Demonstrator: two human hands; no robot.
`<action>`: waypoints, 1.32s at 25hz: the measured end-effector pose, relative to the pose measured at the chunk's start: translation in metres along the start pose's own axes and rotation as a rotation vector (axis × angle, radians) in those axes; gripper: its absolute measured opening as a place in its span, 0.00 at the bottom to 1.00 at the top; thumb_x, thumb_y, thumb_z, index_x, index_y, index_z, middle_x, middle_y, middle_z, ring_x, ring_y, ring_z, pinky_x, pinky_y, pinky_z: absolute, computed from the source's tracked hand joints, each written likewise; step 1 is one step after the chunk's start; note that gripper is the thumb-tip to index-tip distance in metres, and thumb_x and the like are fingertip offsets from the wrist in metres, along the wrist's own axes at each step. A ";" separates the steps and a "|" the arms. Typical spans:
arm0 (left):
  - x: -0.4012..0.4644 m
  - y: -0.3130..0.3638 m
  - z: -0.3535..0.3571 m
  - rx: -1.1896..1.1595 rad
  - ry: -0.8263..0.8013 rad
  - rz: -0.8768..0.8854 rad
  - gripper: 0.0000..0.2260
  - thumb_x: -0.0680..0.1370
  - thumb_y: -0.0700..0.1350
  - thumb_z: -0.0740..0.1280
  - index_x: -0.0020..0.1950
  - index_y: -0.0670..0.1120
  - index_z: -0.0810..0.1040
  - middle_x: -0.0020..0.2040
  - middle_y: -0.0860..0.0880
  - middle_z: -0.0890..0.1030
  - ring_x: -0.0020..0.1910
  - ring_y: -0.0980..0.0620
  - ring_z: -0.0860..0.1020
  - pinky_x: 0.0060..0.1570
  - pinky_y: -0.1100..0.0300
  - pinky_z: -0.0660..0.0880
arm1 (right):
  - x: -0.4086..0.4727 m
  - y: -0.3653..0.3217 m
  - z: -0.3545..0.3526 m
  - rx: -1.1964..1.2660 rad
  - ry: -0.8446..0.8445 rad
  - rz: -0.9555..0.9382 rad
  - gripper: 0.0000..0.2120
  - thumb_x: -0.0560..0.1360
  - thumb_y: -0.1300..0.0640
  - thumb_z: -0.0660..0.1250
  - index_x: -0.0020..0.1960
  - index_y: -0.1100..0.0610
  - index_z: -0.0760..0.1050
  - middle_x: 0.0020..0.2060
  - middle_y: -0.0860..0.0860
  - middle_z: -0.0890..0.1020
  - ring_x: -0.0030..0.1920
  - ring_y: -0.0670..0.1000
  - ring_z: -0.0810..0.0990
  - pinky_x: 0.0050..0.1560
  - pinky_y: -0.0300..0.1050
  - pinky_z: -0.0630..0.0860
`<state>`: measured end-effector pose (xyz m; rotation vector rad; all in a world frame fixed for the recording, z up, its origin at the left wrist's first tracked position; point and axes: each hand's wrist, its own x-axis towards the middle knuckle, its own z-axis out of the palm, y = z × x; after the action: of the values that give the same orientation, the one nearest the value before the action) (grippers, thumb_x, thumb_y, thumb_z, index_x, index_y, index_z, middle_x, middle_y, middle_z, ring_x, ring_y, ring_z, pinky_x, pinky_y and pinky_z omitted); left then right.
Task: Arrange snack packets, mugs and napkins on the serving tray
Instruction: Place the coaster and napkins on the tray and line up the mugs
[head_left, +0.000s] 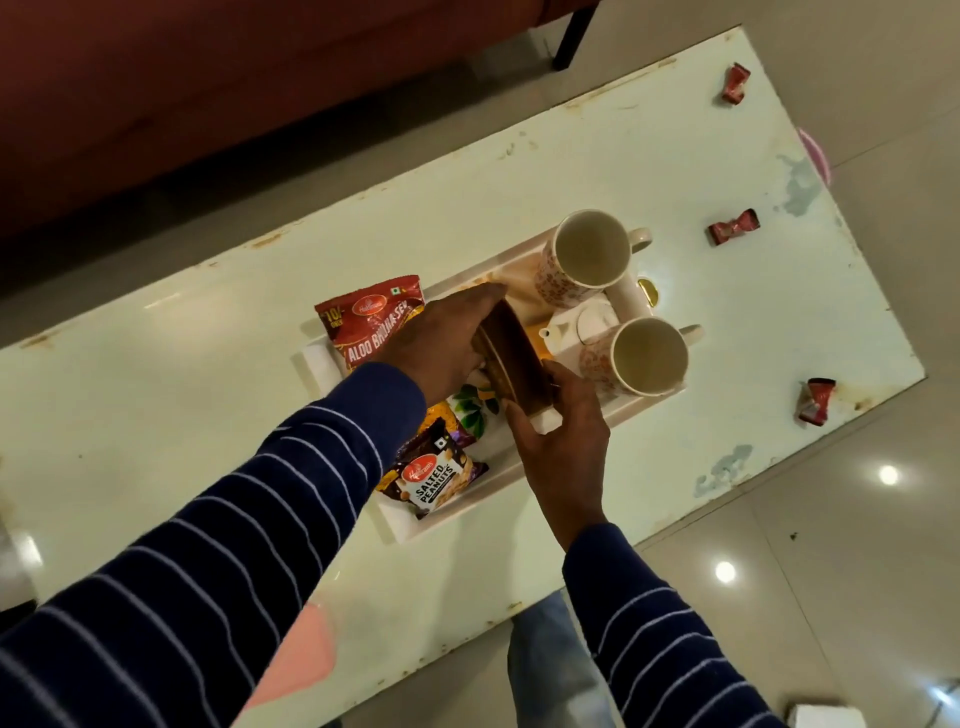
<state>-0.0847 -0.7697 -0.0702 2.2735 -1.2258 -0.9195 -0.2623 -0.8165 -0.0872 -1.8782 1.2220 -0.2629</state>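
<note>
Serving tray (524, 470), white and rectangular, lying slantwise on the pale table (649, 156). Brown round holder (511, 358), tilted on edge over the tray's middle, gripped between both hands: left hand (441, 345) curled over its far rim, fingertips (493, 291) reaching the top edge; right hand (558, 447) clasping the near rim, thumb (519, 418) beneath, fingers (563, 379) on the outer side. Contents of the holder not discernible. Two patterned mugs, far mug (587, 254) and near mug (647, 358), upright at the tray's right end, small white lidded pot (576, 325) between them. Red snack packet (371, 325) at the tray's far-left corner, partly under the left wrist. Peanut packet (434, 475) along the near edge, beside a further packet (452, 418) mostly hidden. Three red wrapped sweets (733, 227) spaced along the table's right edge, well apart from the tray.
</note>
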 end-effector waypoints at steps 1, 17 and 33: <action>-0.007 -0.002 -0.006 -0.027 0.041 0.011 0.35 0.76 0.37 0.72 0.79 0.53 0.61 0.76 0.49 0.67 0.73 0.49 0.67 0.66 0.61 0.65 | -0.001 -0.002 0.001 -0.003 -0.003 0.018 0.29 0.72 0.48 0.75 0.70 0.49 0.69 0.66 0.49 0.76 0.65 0.49 0.75 0.65 0.51 0.76; -0.417 -0.253 -0.096 -0.307 1.013 -0.763 0.20 0.76 0.56 0.68 0.63 0.48 0.76 0.62 0.47 0.79 0.59 0.55 0.77 0.55 0.65 0.75 | -0.228 -0.170 0.169 0.264 -0.414 -0.416 0.20 0.76 0.61 0.69 0.65 0.50 0.70 0.61 0.43 0.73 0.59 0.49 0.77 0.55 0.39 0.75; -0.482 -0.412 -0.106 -0.608 0.749 -1.140 0.31 0.75 0.58 0.72 0.74 0.48 0.67 0.67 0.48 0.76 0.63 0.49 0.75 0.58 0.57 0.72 | -0.281 -0.255 0.414 0.081 -0.961 0.238 0.30 0.76 0.43 0.69 0.72 0.52 0.63 0.61 0.48 0.75 0.62 0.51 0.76 0.51 0.42 0.77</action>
<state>0.0372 -0.1388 -0.0735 2.2822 0.6691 -0.4880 0.0012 -0.3205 -0.0762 -1.4519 0.7163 0.6477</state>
